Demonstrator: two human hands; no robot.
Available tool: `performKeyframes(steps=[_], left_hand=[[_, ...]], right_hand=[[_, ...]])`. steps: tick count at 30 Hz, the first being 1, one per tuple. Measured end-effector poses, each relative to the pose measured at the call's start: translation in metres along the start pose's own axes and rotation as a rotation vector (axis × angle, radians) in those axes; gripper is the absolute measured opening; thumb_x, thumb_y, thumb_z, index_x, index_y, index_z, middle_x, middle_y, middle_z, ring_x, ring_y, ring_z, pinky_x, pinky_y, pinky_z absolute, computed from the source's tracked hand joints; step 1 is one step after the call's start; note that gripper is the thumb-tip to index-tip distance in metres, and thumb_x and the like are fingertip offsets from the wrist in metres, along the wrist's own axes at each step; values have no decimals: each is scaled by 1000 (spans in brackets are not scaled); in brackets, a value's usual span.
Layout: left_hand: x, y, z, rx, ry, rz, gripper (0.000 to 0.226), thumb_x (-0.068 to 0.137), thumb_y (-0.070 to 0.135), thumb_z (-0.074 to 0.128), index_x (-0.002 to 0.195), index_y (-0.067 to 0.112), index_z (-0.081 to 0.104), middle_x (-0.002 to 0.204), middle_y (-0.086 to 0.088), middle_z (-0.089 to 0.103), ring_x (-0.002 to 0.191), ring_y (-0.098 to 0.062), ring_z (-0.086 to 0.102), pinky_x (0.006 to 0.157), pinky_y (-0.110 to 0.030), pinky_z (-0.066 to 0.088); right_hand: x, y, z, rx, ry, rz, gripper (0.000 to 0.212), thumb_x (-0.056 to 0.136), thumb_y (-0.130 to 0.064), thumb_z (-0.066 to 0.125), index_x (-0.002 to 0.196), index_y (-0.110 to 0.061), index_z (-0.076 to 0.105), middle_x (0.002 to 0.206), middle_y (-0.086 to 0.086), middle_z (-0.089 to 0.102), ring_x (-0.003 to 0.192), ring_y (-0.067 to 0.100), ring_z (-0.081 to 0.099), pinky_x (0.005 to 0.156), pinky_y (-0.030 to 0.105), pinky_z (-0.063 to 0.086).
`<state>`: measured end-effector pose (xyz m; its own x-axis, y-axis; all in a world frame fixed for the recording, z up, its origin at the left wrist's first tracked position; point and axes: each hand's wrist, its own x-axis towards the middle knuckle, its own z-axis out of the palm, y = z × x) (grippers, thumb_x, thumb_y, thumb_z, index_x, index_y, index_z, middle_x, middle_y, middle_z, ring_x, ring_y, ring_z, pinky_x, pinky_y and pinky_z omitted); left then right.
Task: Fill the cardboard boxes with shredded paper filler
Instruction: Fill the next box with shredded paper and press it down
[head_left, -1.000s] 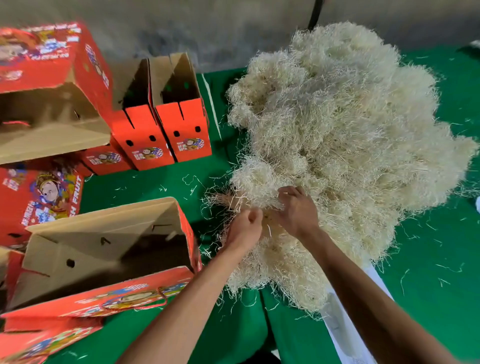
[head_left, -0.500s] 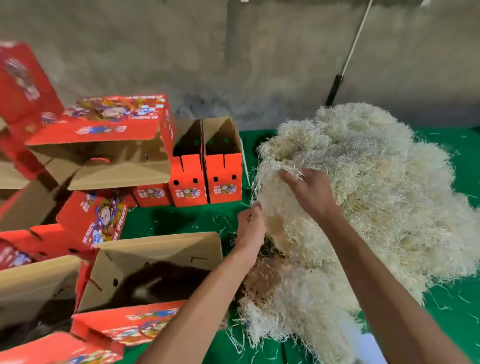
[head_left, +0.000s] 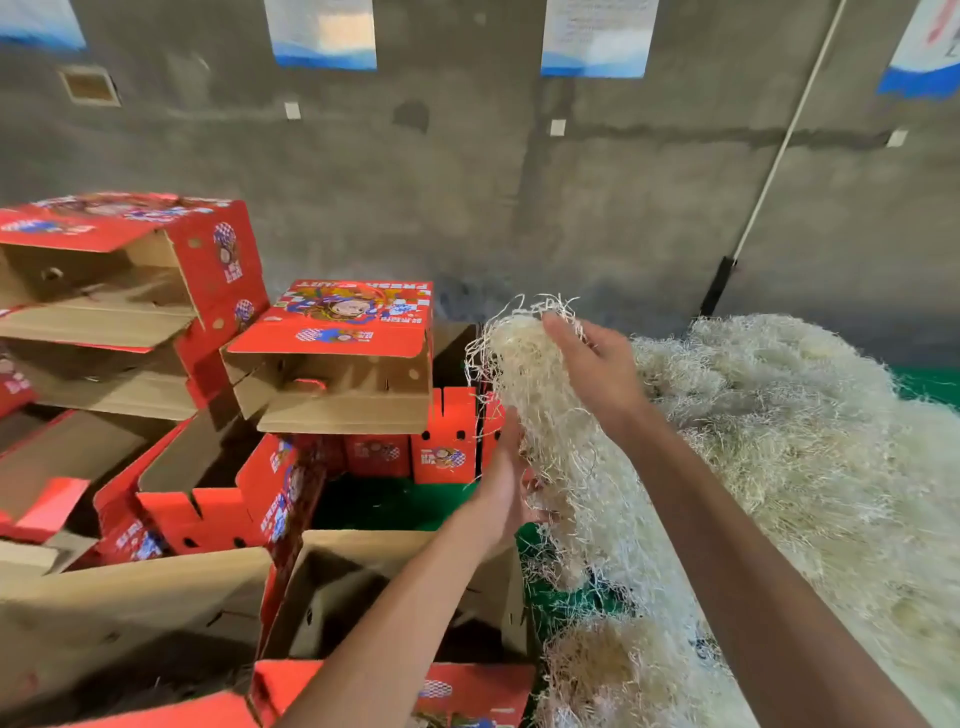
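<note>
A big heap of pale shredded paper filler (head_left: 789, 447) covers the green table on the right. I hold a long clump of filler (head_left: 540, 405) lifted off the heap's left side. My right hand (head_left: 597, 374) grips its top. My left hand (head_left: 506, 483) holds it lower down from the left, fingers curled into the strands. Strands trail from the clump down to the heap. Below my left forearm stands an open cardboard box (head_left: 363, 587), red outside, brown inside.
Several open red cardboard boxes (head_left: 332, 374) are stacked and crowded on the left. Small red boxes (head_left: 447, 441) stand at the back of the green table (head_left: 395, 504). A grey concrete wall (head_left: 467, 182) with a white rod (head_left: 779, 145) rises behind.
Both hands have lifted a clump out of the heap, up and to the left. My view has tilted up, showing more wall and more boxes.
</note>
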<state>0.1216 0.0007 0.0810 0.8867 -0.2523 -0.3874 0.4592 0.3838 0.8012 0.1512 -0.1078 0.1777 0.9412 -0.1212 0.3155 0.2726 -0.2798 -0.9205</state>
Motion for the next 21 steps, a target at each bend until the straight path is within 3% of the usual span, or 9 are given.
performKeyframes(steps=[1,2,3,4,7,8,11,16,21], left_hand=[[-2,1,-5,-53,-18,12,79,74,92,42,123,33,61,119,-2,70,110,-27,63,89,-51,53],[-2,3,-11,-98,-3,10,86,71,93,43,125,28,62,121,-6,70,112,-27,62,88,-49,53],[-1,3,-18,-129,28,-1,92,70,94,45,127,24,62,123,-9,68,114,-27,60,90,-46,52],[1,4,-24,-143,51,-21,96,67,94,48,124,19,65,124,-14,69,113,-27,60,94,-44,50],[6,7,-26,-95,11,-42,85,73,89,51,117,19,70,110,-13,75,104,-30,71,98,-50,52],[8,7,-21,-62,-9,-40,74,77,85,50,111,22,70,102,-8,77,95,-28,74,88,-48,58],[12,6,6,41,-10,-90,56,84,80,48,98,27,63,77,1,77,68,-16,75,58,-35,61],[37,-18,63,36,-20,-144,60,93,70,42,99,17,69,79,-6,77,65,-17,74,61,-29,60],[67,-98,80,6,186,-249,42,102,41,43,128,15,63,125,-12,68,115,-30,65,92,-33,52]], right_hand=[[0,2,6,-13,-25,29,63,90,-69,56,99,-8,69,83,-17,38,71,-1,30,68,22,41],[-1,7,11,-21,-60,93,70,90,-73,51,110,-8,68,115,-13,60,105,0,55,74,23,43],[-3,13,15,-35,-95,163,77,90,-75,46,121,-7,63,94,-19,47,79,0,44,77,25,29],[-4,21,18,-46,-130,206,82,91,-75,42,131,-4,57,110,-16,30,96,3,25,104,35,33],[-13,39,16,-87,-179,195,64,100,-62,41,128,-8,60,134,-4,30,116,4,49,83,21,41],[-16,44,12,-106,-166,160,51,102,-55,44,117,-11,66,104,-7,65,85,-3,56,73,20,41],[-22,57,-5,-192,-91,18,26,104,-36,51,90,-19,64,69,-8,54,54,-4,45,58,17,39],[-34,77,-42,-321,201,-180,25,100,-31,61,115,-19,45,95,-19,49,85,-13,52,73,2,40],[-69,141,-77,-495,46,-15,40,97,-34,64,125,-9,50,117,4,61,107,16,59,93,29,48]])
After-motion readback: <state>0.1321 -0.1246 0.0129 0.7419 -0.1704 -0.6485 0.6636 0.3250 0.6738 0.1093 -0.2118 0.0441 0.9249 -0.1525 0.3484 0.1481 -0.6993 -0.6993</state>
